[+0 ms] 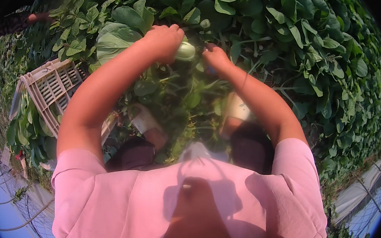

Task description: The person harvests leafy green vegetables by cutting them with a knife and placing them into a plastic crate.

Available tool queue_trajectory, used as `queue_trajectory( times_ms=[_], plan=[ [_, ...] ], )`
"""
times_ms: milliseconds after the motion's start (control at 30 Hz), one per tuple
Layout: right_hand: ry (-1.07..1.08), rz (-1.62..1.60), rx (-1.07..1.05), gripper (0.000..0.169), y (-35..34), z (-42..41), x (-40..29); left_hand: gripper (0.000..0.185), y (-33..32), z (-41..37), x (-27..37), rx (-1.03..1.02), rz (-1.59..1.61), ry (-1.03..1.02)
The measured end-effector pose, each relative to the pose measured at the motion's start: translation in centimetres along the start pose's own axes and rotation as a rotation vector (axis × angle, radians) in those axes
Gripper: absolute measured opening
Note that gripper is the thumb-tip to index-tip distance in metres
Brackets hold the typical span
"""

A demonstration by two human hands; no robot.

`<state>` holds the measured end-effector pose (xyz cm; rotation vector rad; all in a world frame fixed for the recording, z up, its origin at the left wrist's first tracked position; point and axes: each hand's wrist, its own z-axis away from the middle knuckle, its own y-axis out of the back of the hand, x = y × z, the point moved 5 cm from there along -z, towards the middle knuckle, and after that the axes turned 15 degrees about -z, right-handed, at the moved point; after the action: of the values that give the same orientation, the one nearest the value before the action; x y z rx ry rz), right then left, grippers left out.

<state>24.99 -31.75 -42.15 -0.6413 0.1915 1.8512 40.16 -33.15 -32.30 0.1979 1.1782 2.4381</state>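
Note:
My left hand [166,44] is closed around a head of bok choy [185,51]. Its pale green base points right, and its broad leaves [117,39] spread out to the left under my wrist. Just right of that base, my right hand [217,59] is curled around a small tool, of which only bits of blue [210,70] and a dark tip show by the fingers. Its kind is hard to make out. A short gap separates the two hands, low over the growing plants.
A beige plastic crate [56,85] stands tilted at my left, with cut leafy greens [30,127] beside it. Dense leafy plants [322,49] cover the ground ahead and right. My feet in light shoes [144,119] stand among low greens. Another person's arm [37,18] shows at upper left.

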Motion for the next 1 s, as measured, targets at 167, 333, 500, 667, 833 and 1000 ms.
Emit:
queue_trajectory(
  times_ms=[167, 333, 500, 667, 833, 1000],
  plan=[
    [0.088, -0.052, -0.020, 0.046, 0.7, -1.1, 0.8, 0.056, 0.1, -4.5, 0.0, -0.205, -0.146, -0.008],
    [0.203, 0.124, 0.004, 0.044, 0.5, 0.3, -0.1, 0.050, -3.0, -4.9, -3.4, -0.144, -0.239, 0.131],
    [0.532, 0.216, 0.043, 0.041, 1.0, -2.4, 0.8, 0.049, -5.2, -3.9, -4.7, -0.249, -0.057, 0.163],
    [0.328, 0.208, 0.016, 0.041, 0.0, -4.1, -0.3, 0.054, -5.6, -2.3, -5.0, -0.220, 0.087, 0.239],
    [0.200, 0.051, -0.022, 0.043, -1.3, -5.4, 0.4, 0.055, -7.1, -1.4, -5.1, -0.114, 0.152, 0.238],
    [0.121, -0.013, 0.041, 0.041, -3.2, -6.0, 0.8, 0.056, -7.5, -0.7, -4.6, -0.091, 0.169, 0.242]
  ],
)
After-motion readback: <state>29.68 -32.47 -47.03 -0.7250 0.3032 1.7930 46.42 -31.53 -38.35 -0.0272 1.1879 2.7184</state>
